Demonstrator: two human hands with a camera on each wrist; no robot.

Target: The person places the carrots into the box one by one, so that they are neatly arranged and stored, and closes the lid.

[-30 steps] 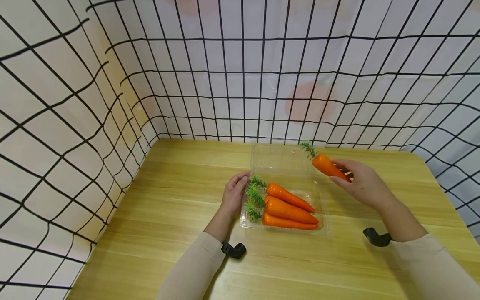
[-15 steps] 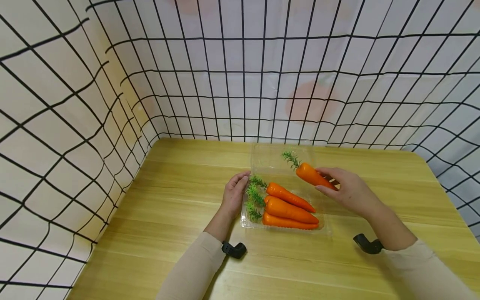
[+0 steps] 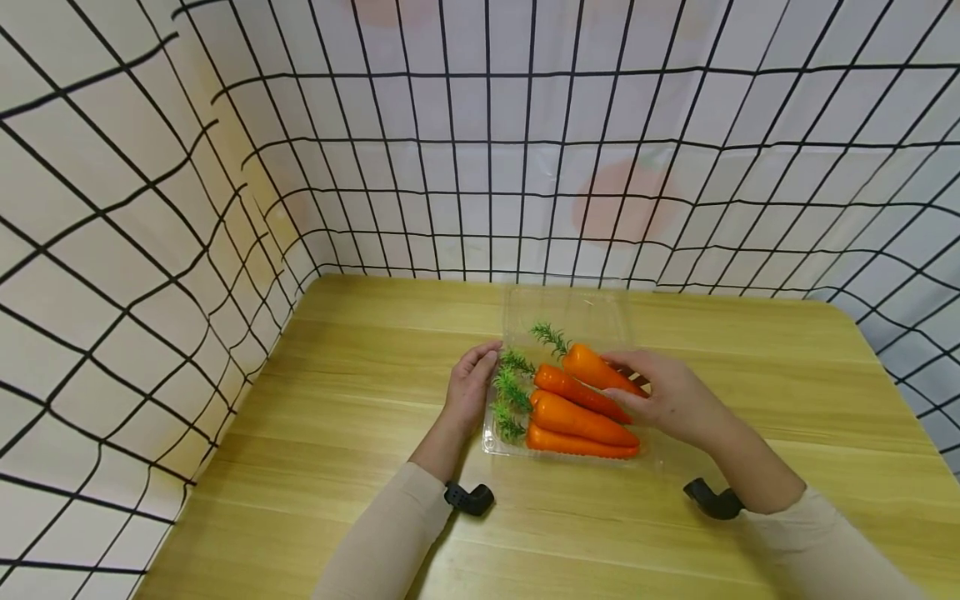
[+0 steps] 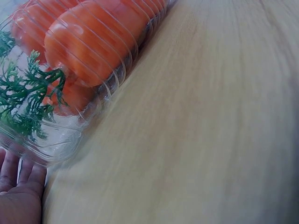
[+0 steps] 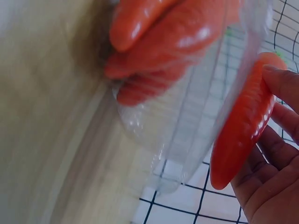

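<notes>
My right hand [image 3: 671, 400] pinches an orange carrot [image 3: 592, 365] with a green leafy top between thumb and fingers. That carrot overlaps the back part of a clear plastic clamshell box [image 3: 491, 448]; its leaves point left. In the right wrist view the held carrot [image 5: 245, 121] slants beside the box's clear wall. Three more carrots [image 3: 581, 418] lie side by side in the box, green tops to the left. My left hand [image 3: 468, 387] rests against the box's left end. The left wrist view shows its fingers [image 4: 30, 177] fairly straight, at the box's lower corner.
Behind the box its clear lid [image 3: 566, 308] lies folded back on the wooden table [image 3: 360, 375]. A black wire grid [image 3: 487, 192] with pale cloth behind it borders the table at the back and sides. A black wrist camera [image 3: 470, 500] sits on the left wrist.
My right hand has brought its carrot left and toward me, from right of the lid to over the back of the box. The left hand and the box have stayed put.
</notes>
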